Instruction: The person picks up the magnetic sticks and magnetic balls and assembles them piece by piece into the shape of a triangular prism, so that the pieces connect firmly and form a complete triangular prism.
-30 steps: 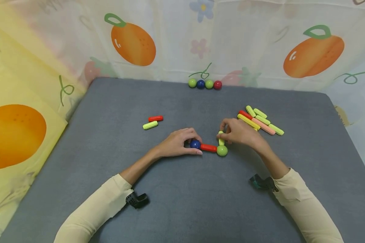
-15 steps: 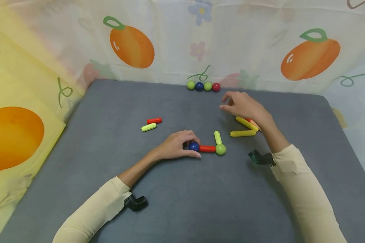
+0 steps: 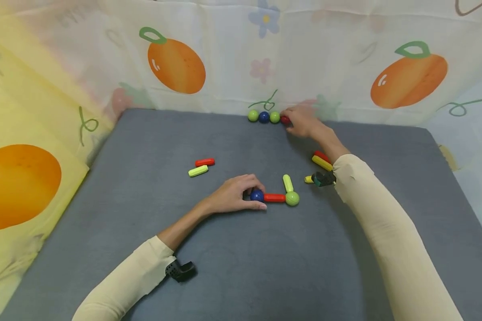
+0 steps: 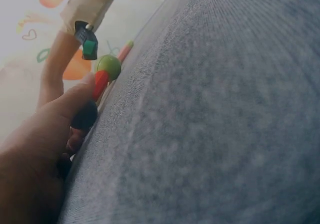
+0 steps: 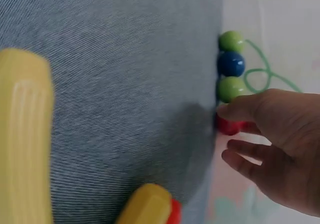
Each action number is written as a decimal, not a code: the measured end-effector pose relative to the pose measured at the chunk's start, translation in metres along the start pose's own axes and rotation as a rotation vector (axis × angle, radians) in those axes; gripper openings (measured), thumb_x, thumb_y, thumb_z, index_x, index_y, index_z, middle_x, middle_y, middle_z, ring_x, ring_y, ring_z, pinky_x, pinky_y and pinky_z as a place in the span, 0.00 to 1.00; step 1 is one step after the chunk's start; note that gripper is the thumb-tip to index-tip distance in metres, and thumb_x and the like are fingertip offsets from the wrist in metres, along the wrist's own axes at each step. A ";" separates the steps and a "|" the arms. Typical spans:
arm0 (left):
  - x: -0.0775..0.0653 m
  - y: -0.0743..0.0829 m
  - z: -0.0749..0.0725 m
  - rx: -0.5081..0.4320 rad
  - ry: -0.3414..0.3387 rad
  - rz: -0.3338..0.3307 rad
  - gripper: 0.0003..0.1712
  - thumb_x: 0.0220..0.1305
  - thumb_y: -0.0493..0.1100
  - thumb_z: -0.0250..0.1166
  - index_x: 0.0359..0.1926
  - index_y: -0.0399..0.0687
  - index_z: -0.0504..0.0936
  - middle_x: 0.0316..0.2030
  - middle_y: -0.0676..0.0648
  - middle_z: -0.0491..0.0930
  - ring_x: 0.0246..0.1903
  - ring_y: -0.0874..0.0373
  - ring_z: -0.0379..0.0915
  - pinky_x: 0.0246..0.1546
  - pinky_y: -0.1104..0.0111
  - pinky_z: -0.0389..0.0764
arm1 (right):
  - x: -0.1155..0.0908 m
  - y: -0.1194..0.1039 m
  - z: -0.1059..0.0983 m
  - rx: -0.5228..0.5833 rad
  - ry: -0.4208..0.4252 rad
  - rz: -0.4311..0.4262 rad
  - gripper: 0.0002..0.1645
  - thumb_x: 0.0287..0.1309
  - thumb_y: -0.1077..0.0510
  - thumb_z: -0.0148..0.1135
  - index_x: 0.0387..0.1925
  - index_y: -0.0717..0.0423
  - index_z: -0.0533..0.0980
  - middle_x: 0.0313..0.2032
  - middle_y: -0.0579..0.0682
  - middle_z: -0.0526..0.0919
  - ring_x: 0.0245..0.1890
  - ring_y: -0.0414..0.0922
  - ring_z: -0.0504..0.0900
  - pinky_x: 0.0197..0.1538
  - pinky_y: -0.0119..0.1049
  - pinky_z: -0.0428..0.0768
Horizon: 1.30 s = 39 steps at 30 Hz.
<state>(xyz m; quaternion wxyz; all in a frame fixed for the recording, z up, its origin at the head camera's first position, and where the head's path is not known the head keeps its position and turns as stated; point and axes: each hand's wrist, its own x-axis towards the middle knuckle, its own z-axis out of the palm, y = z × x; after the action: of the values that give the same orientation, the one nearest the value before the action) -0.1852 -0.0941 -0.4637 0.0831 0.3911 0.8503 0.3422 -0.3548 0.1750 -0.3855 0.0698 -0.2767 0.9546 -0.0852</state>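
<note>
My left hand [image 3: 238, 192] curls its fingers and thumb round a blue ball [image 3: 257, 195]. A short red rod [image 3: 274, 198] runs from that ball to a light green ball [image 3: 292, 199]. From the green ball a short yellow-green rod [image 3: 288, 183] extends toward the back. At the table's far edge my right hand [image 3: 303, 121] pinches a red ball [image 5: 228, 125] between thumb and index finger, the other fingers loosely bent. The red ball is partly covered by the thumb. Beside it stand a green ball [image 3: 275, 117], a blue ball [image 3: 263, 117] and another green ball [image 3: 253, 115] in a row.
A red rod [image 3: 205, 162] and a yellow-green rod [image 3: 198, 170] lie at the left on the grey table [image 3: 152, 147]. Yellow rods [image 3: 322, 163] and a red rod [image 3: 320, 155] lie under my right forearm, which hides part of the pile. A printed curtain [image 3: 233, 53] hangs behind the far edge.
My right hand has let go of the yellow-green rod at the green ball and moved to the far edge, onto the red ball. My left hand keeps its hold on the blue ball.
</note>
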 end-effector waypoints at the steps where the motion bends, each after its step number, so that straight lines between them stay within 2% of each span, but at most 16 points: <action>1: 0.000 0.000 0.001 0.001 0.001 -0.001 0.20 0.63 0.58 0.75 0.53 0.59 0.84 0.44 0.55 0.79 0.41 0.63 0.71 0.42 0.70 0.71 | -0.001 0.001 0.002 0.002 0.006 -0.001 0.29 0.66 0.68 0.58 0.67 0.74 0.69 0.65 0.73 0.75 0.65 0.66 0.75 0.69 0.58 0.73; 5: 0.001 0.001 0.002 -0.002 0.002 -0.005 0.19 0.64 0.57 0.74 0.52 0.59 0.84 0.44 0.56 0.79 0.41 0.63 0.71 0.42 0.70 0.71 | -0.007 0.003 0.004 0.000 0.044 -0.010 0.17 0.63 0.70 0.60 0.53 0.74 0.79 0.51 0.71 0.84 0.50 0.63 0.82 0.57 0.56 0.79; 10: 0.000 0.000 0.001 -0.014 -0.004 -0.003 0.19 0.65 0.57 0.74 0.53 0.59 0.84 0.45 0.55 0.79 0.41 0.63 0.71 0.42 0.70 0.71 | -0.021 -0.006 -0.002 0.036 0.061 -0.026 0.09 0.61 0.67 0.64 0.41 0.71 0.80 0.40 0.66 0.83 0.40 0.58 0.77 0.50 0.52 0.75; 13: 0.000 0.000 0.001 -0.011 -0.005 0.003 0.19 0.65 0.57 0.74 0.53 0.59 0.84 0.45 0.56 0.79 0.41 0.63 0.71 0.42 0.70 0.71 | -0.038 -0.020 -0.005 0.110 0.030 -0.009 0.12 0.66 0.62 0.64 0.45 0.68 0.78 0.39 0.62 0.80 0.39 0.54 0.74 0.48 0.49 0.72; 16: 0.000 -0.001 0.001 -0.009 0.000 0.003 0.18 0.65 0.57 0.74 0.52 0.59 0.84 0.45 0.56 0.79 0.41 0.63 0.71 0.42 0.69 0.71 | -0.056 -0.040 -0.005 0.191 -0.047 0.009 0.14 0.71 0.58 0.62 0.52 0.64 0.77 0.38 0.59 0.80 0.36 0.52 0.75 0.44 0.46 0.72; 21: 0.001 -0.001 0.001 -0.004 0.004 -0.002 0.18 0.65 0.57 0.73 0.52 0.60 0.84 0.45 0.56 0.79 0.41 0.63 0.71 0.42 0.69 0.71 | -0.082 -0.067 0.004 0.198 -0.143 0.020 0.13 0.74 0.54 0.62 0.53 0.58 0.80 0.32 0.54 0.82 0.28 0.45 0.74 0.34 0.38 0.71; 27: 0.003 0.000 0.001 0.000 0.000 0.001 0.18 0.66 0.57 0.73 0.52 0.59 0.84 0.43 0.56 0.78 0.40 0.63 0.71 0.41 0.69 0.70 | -0.100 -0.084 0.020 0.222 -0.177 0.076 0.14 0.75 0.54 0.61 0.52 0.61 0.79 0.31 0.54 0.82 0.25 0.44 0.76 0.32 0.34 0.72; 33: 0.002 0.000 0.001 -0.003 -0.004 0.002 0.18 0.66 0.57 0.73 0.52 0.59 0.84 0.42 0.56 0.78 0.39 0.63 0.70 0.40 0.70 0.69 | -0.104 -0.096 0.026 0.207 -0.169 0.169 0.23 0.66 0.53 0.71 0.54 0.63 0.76 0.40 0.58 0.82 0.34 0.49 0.79 0.37 0.38 0.76; 36: 0.001 -0.001 0.001 -0.004 -0.006 -0.004 0.18 0.66 0.57 0.73 0.53 0.59 0.84 0.42 0.55 0.78 0.39 0.62 0.70 0.40 0.70 0.69 | -0.104 -0.099 0.027 0.205 -0.173 0.202 0.21 0.63 0.58 0.72 0.53 0.63 0.76 0.41 0.58 0.82 0.37 0.50 0.80 0.39 0.39 0.77; 39: 0.001 -0.001 0.002 -0.003 -0.007 -0.007 0.18 0.66 0.57 0.73 0.53 0.59 0.84 0.43 0.55 0.78 0.40 0.63 0.70 0.41 0.70 0.70 | -0.104 -0.100 0.028 0.228 -0.165 0.235 0.16 0.61 0.60 0.70 0.48 0.62 0.76 0.39 0.57 0.80 0.34 0.50 0.79 0.36 0.38 0.76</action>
<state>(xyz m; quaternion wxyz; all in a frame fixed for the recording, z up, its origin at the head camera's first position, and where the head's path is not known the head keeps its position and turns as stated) -0.1858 -0.0932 -0.4657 0.0878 0.3892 0.8507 0.3421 -0.2112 0.1449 -0.3837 0.1885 -0.1596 0.9556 -0.1610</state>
